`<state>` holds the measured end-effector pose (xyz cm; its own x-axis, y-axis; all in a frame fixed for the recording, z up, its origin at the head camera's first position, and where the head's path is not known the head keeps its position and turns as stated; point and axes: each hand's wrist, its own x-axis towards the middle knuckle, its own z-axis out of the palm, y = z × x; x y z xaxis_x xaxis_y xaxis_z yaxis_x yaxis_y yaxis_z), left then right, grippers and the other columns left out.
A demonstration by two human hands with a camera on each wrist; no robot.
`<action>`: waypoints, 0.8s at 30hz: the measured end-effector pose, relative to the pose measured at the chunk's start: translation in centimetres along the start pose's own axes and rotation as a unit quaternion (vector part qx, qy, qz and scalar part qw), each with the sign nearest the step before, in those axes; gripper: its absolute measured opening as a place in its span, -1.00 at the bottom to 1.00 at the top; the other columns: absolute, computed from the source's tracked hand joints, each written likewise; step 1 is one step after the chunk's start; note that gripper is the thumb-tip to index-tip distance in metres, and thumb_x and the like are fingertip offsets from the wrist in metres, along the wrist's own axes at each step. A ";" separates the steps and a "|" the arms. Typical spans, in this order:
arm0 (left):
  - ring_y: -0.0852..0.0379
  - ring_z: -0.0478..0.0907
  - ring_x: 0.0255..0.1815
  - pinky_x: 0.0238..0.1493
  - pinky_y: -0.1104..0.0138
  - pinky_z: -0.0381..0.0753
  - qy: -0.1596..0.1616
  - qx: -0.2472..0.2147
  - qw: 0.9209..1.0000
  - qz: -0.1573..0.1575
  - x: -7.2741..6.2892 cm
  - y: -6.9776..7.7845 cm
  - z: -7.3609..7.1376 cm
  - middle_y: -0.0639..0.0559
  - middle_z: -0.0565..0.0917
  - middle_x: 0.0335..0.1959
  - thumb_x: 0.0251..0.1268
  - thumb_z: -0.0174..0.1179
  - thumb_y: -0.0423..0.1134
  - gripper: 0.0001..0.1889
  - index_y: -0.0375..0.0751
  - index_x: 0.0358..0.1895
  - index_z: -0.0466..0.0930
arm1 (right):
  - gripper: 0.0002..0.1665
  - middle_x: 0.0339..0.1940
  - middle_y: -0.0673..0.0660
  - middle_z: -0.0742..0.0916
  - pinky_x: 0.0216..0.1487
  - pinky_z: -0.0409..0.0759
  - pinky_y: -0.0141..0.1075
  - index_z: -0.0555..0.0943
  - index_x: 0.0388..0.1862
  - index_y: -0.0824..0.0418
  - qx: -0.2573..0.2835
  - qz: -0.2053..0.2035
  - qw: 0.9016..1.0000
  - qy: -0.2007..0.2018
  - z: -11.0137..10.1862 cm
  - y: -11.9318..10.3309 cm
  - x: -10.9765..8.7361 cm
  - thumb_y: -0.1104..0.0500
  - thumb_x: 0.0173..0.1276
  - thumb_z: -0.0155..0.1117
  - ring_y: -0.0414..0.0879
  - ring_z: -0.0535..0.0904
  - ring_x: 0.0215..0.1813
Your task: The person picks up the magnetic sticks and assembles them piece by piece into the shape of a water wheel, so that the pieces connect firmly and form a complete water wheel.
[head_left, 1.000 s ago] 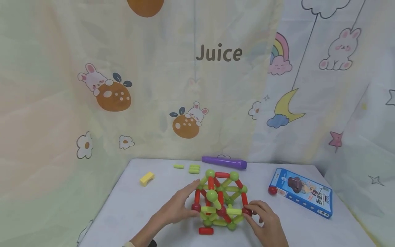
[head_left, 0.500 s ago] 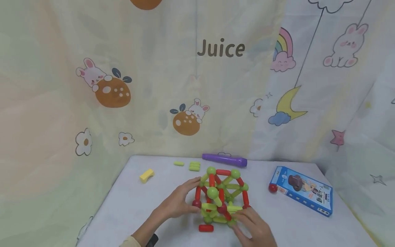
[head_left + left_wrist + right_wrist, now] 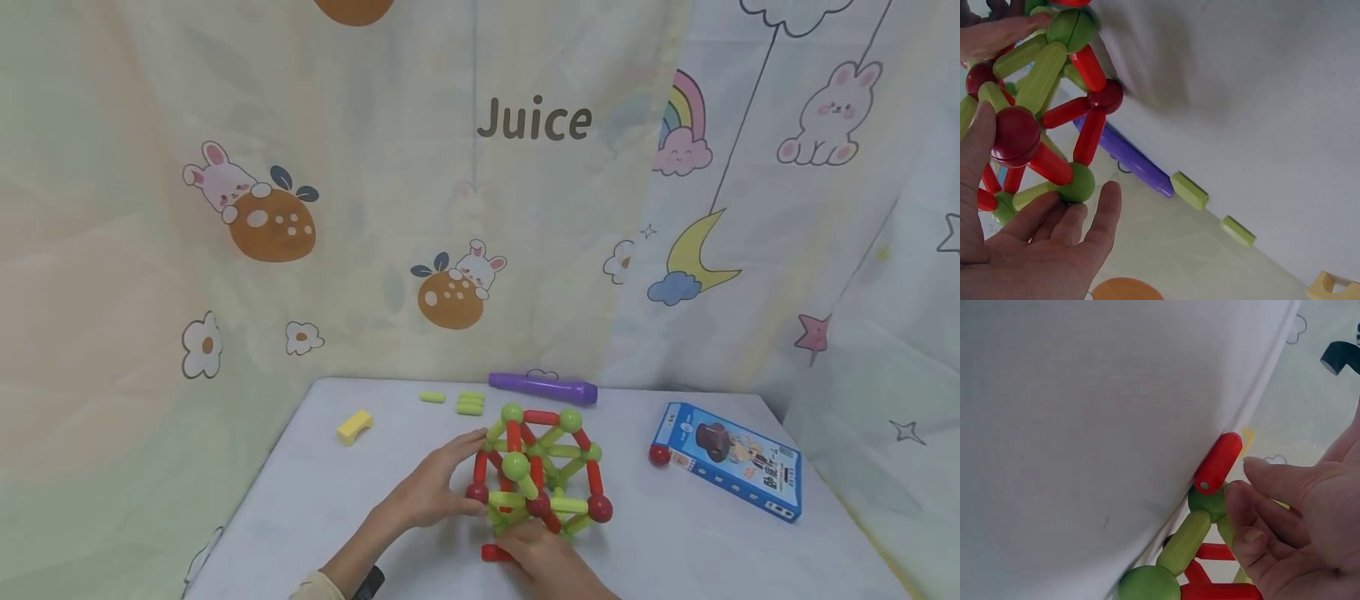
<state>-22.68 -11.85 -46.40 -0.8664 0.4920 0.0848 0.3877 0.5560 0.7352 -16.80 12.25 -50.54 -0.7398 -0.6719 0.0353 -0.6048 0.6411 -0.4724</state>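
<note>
A frame of magnetic rods and balls (image 3: 516, 466), in red and green, stands on the white table. My left hand (image 3: 431, 492) holds its left side. In the left wrist view the thumb lies against a dark red ball (image 3: 1016, 137) and the fingers against a green ball (image 3: 1077, 183). My right hand (image 3: 551, 562) is low in front of the frame, beside a loose red rod (image 3: 491, 552). In the right wrist view that red rod (image 3: 1219, 462) lies on the table, with the thumb and bent fingers close by and a gap between their tips.
Several loose green rods (image 3: 470, 404) lie at the back, near a purple tube (image 3: 543, 388). A yellow arch block (image 3: 355, 427) sits at the left. On the right are a blue box (image 3: 731, 458) and a red ball (image 3: 659, 455). A printed curtain (image 3: 555, 250) hangs behind.
My right hand has left the red ball at the frame's right corner and moved left and down to the loose red rod. The left hand has kept its hold.
</note>
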 end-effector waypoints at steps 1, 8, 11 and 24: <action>-0.17 0.22 0.71 0.52 -0.21 0.38 0.000 0.000 1.000 0.000 0.0 0.0 0.0 -0.01 0.29 0.71 0.15 0.67 -0.09 -0.04 -0.14 0.62 0.39 | -0.49 0.01 -0.09 0.83 0.11 0.75 -0.30 0.78 0.22 0.16 -0.007 -0.001 1.000 -0.005 0.1 -0.1 0.1 -0.08 0.41 0.54 -0.23 0.65 0.00; -0.17 0.22 0.71 0.53 -0.22 0.37 -0.001 0.001 1.000 0.002 0.0 -0.1 -0.1 -0.01 0.29 0.72 0.16 0.67 -0.10 -0.04 -0.15 0.63 0.38 | -0.57 -0.13 -0.13 0.75 0.00 0.71 -0.42 0.84 0.05 0.15 -0.064 -0.002 0.998 -0.027 1.1 0.7 0.5 -0.10 0.37 0.57 -0.32 0.55 -0.15; -0.17 0.22 0.71 0.52 -0.22 0.37 -0.001 0.000 1.000 0.003 0.0 0.0 -0.1 0.00 0.29 0.71 0.16 0.67 -0.11 -0.04 -0.15 0.63 0.39 | -0.76 -0.28 -0.18 0.64 -0.12 0.67 -0.45 0.86 -0.04 0.14 -0.072 0.005 0.997 -0.034 1.9 1.6 0.5 0.07 0.38 0.59 -0.34 0.46 -0.26; -0.18 0.21 0.71 0.52 -0.25 0.36 -0.002 -0.003 1.000 -0.001 0.0 -0.2 0.0 0.02 0.29 0.71 0.16 0.67 -0.12 -0.04 -0.16 0.63 0.39 | -0.70 -0.11 -0.12 0.70 -0.14 0.69 -0.43 0.82 0.14 0.22 0.210 0.040 0.977 -0.018 -3.5 1.7 -3.5 0.15 0.51 0.46 -0.37 0.57 -0.15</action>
<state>-22.71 -11.95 -46.54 -0.8661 0.4934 0.0804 0.3836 0.5527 0.7399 -16.27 17.05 -48.41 -0.7640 -0.6437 -0.0433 -0.3657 0.4875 -0.7929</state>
